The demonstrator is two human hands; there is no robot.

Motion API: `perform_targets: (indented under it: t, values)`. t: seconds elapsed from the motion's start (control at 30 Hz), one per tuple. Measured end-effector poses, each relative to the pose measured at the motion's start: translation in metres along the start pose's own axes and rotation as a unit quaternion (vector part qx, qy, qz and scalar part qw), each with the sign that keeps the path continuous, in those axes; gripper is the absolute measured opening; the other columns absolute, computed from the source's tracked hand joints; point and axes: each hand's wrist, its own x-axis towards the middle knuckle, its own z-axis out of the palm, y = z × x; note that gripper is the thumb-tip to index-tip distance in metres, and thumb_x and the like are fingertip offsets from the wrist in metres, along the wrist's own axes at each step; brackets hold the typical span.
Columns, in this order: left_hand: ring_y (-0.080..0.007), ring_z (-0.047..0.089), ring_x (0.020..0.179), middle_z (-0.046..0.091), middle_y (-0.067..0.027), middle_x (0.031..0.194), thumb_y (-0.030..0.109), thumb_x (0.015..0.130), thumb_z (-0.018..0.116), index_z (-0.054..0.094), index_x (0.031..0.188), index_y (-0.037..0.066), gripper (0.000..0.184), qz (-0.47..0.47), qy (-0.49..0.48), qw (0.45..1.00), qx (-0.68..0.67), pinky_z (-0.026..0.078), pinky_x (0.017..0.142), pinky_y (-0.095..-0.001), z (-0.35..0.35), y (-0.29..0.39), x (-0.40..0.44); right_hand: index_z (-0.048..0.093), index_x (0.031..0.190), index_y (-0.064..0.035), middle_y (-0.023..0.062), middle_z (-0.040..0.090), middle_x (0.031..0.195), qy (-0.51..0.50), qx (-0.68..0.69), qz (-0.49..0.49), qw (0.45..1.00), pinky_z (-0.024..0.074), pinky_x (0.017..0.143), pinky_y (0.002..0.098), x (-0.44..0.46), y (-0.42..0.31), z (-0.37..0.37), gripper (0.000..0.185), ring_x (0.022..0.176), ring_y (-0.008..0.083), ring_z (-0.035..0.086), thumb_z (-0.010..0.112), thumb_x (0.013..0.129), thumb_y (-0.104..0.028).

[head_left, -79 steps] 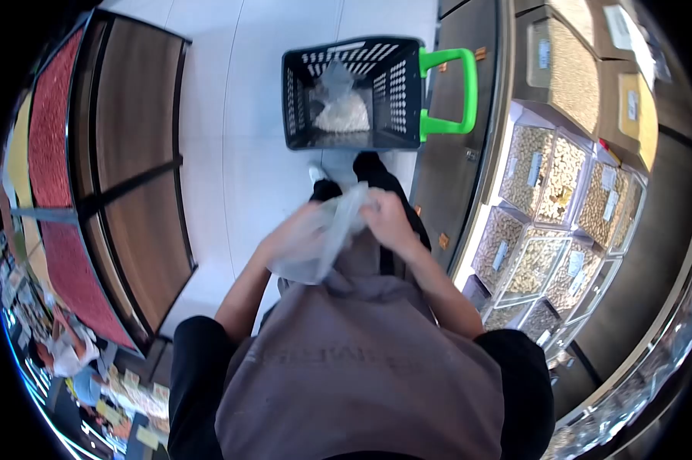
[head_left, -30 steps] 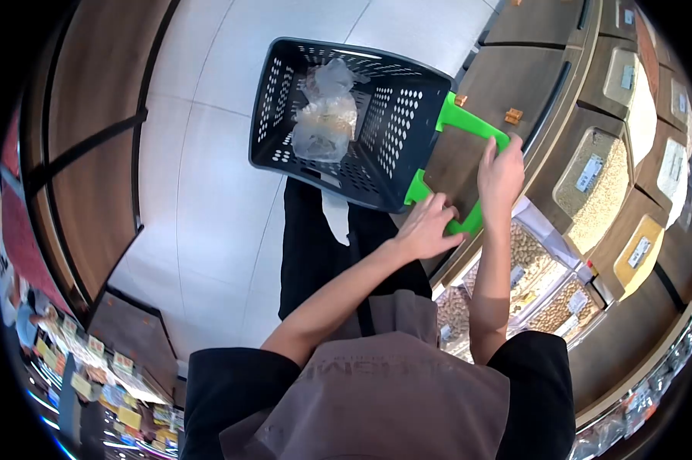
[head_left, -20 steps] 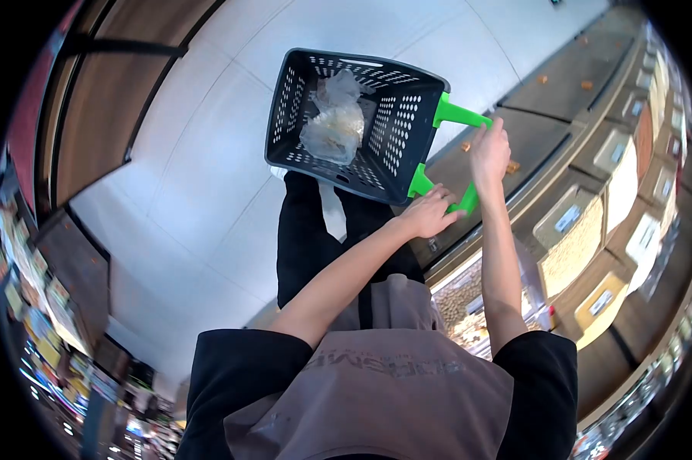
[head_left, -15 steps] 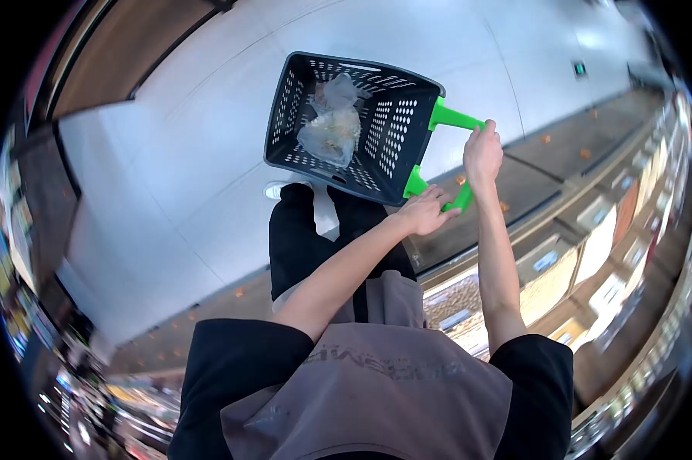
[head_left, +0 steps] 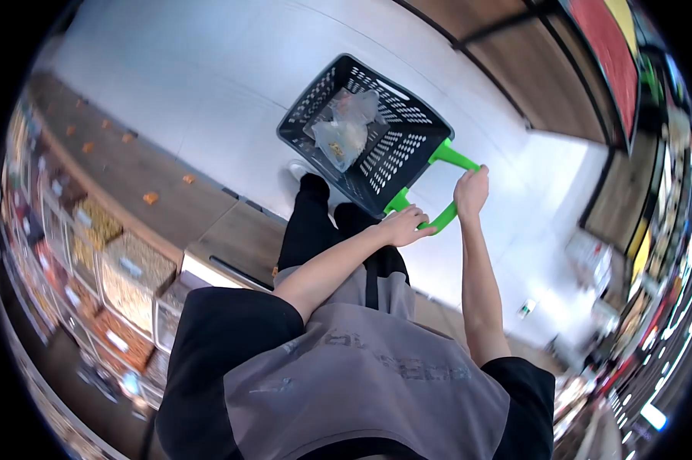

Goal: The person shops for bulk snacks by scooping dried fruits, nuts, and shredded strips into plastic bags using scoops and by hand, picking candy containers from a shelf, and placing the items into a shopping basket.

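A dark grey shopping basket (head_left: 419, 126) with perforated sides and a green handle (head_left: 446, 220) is in front of my legs, tilted in the view. Inside it lie clear plastic bags (head_left: 341, 140), one holding small pale yellowish contents I cannot make out. My right hand (head_left: 472, 190) is wrapped round the far right part of the handle. Closer to my body, my left hand (head_left: 407, 226) grips the handle near its lower arm, fingers curled over the green bar.
Shelving with clear bins of dry goods (head_left: 135, 280) runs along the left, above a brown ledge (head_left: 162, 218) dotted with orange marks. Wooden display units (head_left: 530, 73) stand at the upper right. Pale floor (head_left: 208, 92) surrounds the basket. A white bag-like object (head_left: 590, 259) is at the right.
My body has turned: the bin shelving has swung from the right side to the left. The basket has turned slightly with me, both hands staying on its handle.
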Motion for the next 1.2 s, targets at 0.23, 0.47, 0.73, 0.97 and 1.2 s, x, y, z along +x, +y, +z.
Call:
perform_targets:
  t: [0.23,0.47,0.73,0.97,1.2]
  values:
    - [-0.0360,0.054,0.118,0.060,-0.0232,0.121,0.055,0.095,0.047,0.066,0.108,-0.002,0.062,-0.126,0.234,0.962,-0.065,0.040,0.104,-0.0417,0.057,-0.065,-0.009,0.046,0.124,0.0104,0.0306,0.062,0.106,-0.111,-0.013,-0.255,0.960,0.0481,0.087,0.0502,0.000,-0.019,0.065,0.054,0.099,0.0445,0.061,0.059,0.089,-0.030]
    - [-0.0417,0.068,0.090,0.070,-0.0249,0.092,0.046,0.078,0.065,0.073,0.089,-0.001,0.049,-0.401,0.454,0.775,-0.181,0.054,0.081,-0.0483,0.142,-0.048,-0.283,0.037,0.133,0.0079,0.0327,0.063,0.106,-0.329,-0.126,-0.472,0.808,0.0499,0.086,0.0521,-0.295,-0.130,0.045,0.076,0.099,0.0466,0.063,0.053,0.091,-0.053]
    - [-0.0407,0.068,0.091,0.069,-0.0257,0.093,0.029,0.076,0.065,0.072,0.088,-0.001,0.033,-0.498,0.647,0.483,-0.315,0.054,0.081,-0.0483,0.345,-0.061,-0.770,0.033,0.144,-0.0007,0.0272,0.068,0.091,-0.339,-0.201,-0.799,0.455,0.0526,0.079,0.0497,-0.836,-0.261,-0.014,0.072,0.085,0.0399,0.069,0.053,0.090,-0.044]
    - [-0.0410,0.066,0.095,0.067,-0.0260,0.099,0.019,0.078,0.064,0.070,0.089,-0.001,0.024,-0.487,0.759,0.190,-0.388,0.053,0.081,-0.0504,0.397,-0.053,-0.994,0.053,0.124,-0.0032,0.0201,0.055,0.126,-0.188,-0.090,-0.973,0.096,0.0399,0.099,0.0499,-1.146,-0.349,-0.089,0.063,0.123,0.0342,0.048,0.069,0.063,-0.013]
    - [-0.0396,0.064,0.099,0.065,-0.0188,0.106,0.014,0.079,0.068,0.068,0.095,0.004,0.020,-0.498,0.750,0.085,-0.427,0.053,0.083,-0.0478,0.396,-0.084,-1.014,0.062,0.093,-0.0013,0.0216,0.067,0.090,-0.237,-0.232,-0.933,-0.142,0.0513,0.082,0.0483,-1.226,-0.368,-0.040,0.030,0.089,0.0378,0.065,0.068,0.070,-0.019]
